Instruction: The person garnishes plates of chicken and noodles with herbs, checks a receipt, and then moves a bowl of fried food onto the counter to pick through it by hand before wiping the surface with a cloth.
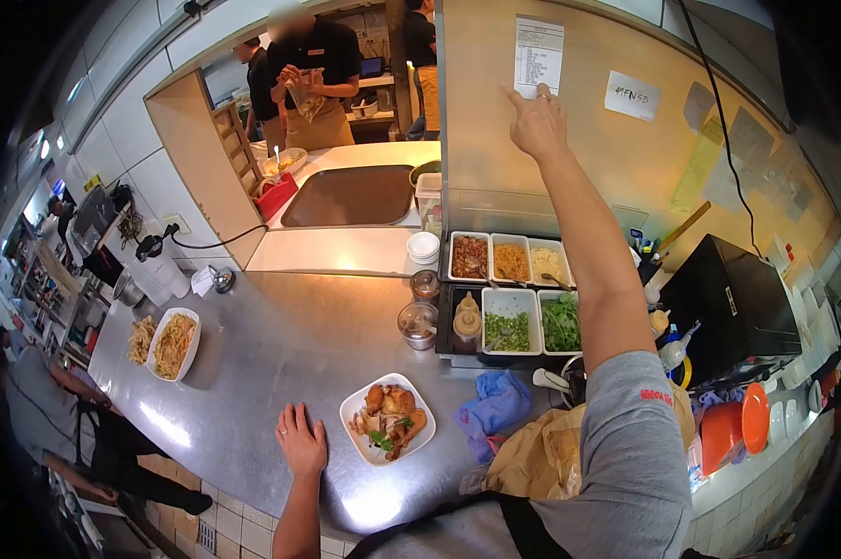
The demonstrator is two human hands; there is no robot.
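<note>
Ticket on the wall met the right hand's pointing finger, left hand flat beside a plate; a careless nudge could slide it.

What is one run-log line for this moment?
left hand: flat on counter | right hand: finger on ticket | plate: beside left hand
</note>
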